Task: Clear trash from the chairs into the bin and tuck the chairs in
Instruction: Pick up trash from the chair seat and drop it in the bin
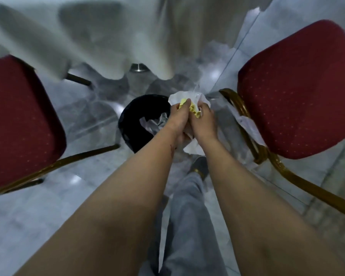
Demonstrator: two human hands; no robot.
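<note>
Pale marble floor [48,206], a draped desk [100,46] ahead, red chairs [299,92] either side. My left hand [179,116] and right hand [204,120] both clutch the trash wad [179,97] just beside the bin [131,118]; released here, loose scraps could miss and land on the floor

Bare forearms, no sleeves — grey trousers [189,226], a dark shoe [200,166] with pale band.
</note>
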